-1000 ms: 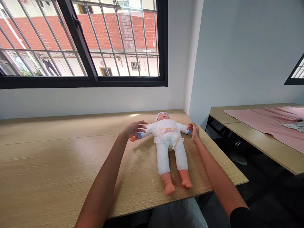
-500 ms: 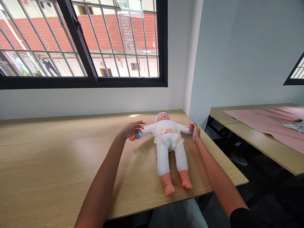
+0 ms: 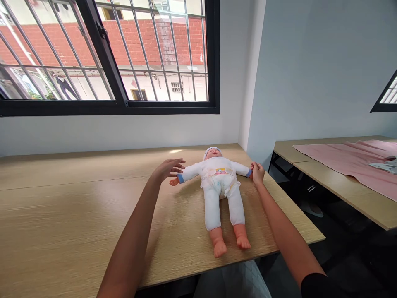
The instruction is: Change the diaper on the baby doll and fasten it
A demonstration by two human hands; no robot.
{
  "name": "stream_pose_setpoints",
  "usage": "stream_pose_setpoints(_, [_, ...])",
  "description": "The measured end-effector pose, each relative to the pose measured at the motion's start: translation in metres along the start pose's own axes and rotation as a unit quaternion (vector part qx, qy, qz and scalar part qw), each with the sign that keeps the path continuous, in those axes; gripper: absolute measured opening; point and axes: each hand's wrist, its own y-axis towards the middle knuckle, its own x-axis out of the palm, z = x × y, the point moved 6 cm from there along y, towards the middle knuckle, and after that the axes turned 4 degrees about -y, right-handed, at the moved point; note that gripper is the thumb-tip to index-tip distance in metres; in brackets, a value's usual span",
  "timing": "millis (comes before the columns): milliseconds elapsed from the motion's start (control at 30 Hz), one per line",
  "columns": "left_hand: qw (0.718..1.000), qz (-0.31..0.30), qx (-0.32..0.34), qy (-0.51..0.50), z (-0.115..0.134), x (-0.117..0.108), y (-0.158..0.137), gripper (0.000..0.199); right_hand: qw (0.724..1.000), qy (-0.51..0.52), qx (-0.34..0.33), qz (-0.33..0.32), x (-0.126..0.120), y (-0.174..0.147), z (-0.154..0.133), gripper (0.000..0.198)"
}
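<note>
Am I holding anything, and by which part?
Your right hand holds the white-clothed baby doll, apparently by its hand, just past the blue cuff. Your left hand holds nothing.

Matt cloth doll (image 3: 221, 182), softly glossy wood-grain table (image 3: 87, 219)

I observe one light wood-grain surface (image 3: 93, 231) extending below my left grip (image 3: 170, 169) and my right grip (image 3: 257, 172). A seam (image 3: 77, 183) crosses the surface to the left of the left grip. One white-clad doll (image 3: 218, 174) lies face-up directly on the surface, between both grips. The right edge (image 3: 297, 208) passes just beside the right grip.
</note>
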Motion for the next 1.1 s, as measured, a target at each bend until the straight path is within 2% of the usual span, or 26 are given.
stream_pose_setpoints(67, [0.992,0.055,0.016,0.114,0.002,-0.008,-0.002,0.04,0.997,-0.071,-0.039,-0.006,-0.003,0.002,0.0,0.026])
stream_pose_setpoints(133, [0.972,0.072,0.016,0.225,0.002,-0.01,-0.003,0.034,0.984,-0.144,-0.098,-0.04,0.0,0.001,-0.004,0.026])
stream_pose_setpoints(233, [0.948,0.025,0.018,0.317,0.0,-0.005,0.001,0.03,0.949,-0.229,-0.196,-0.096,0.01,-0.007,-0.012,0.029])
stream_pose_setpoints(333, [0.936,-0.01,0.035,0.351,-0.001,-0.001,0.004,0.024,0.917,-0.287,-0.246,-0.127,0.018,-0.014,-0.014,0.03])
stream_pose_setpoints(400, [0.933,-0.027,0.039,0.356,-0.001,0.001,0.005,0.025,0.909,-0.302,-0.256,-0.132,0.019,-0.016,-0.014,0.029])
stream_pose_setpoints(500, [0.934,-0.032,0.04,0.354,-0.001,0.001,0.005,0.027,0.911,-0.299,-0.257,-0.12,0.018,-0.014,-0.012,0.03])
stream_pose_setpoints(800, [0.938,0.029,0.055,0.34,-0.002,0.001,0.007,0.02,0.924,-0.301,-0.213,-0.102,0.012,-0.009,-0.003,0.03])
stream_pose_setpoints(1100, [0.934,0.047,0.073,0.346,-0.004,0.001,0.011,0.013,0.933,-0.254,-0.231,-0.106,0.013,-0.012,-0.009,0.027])
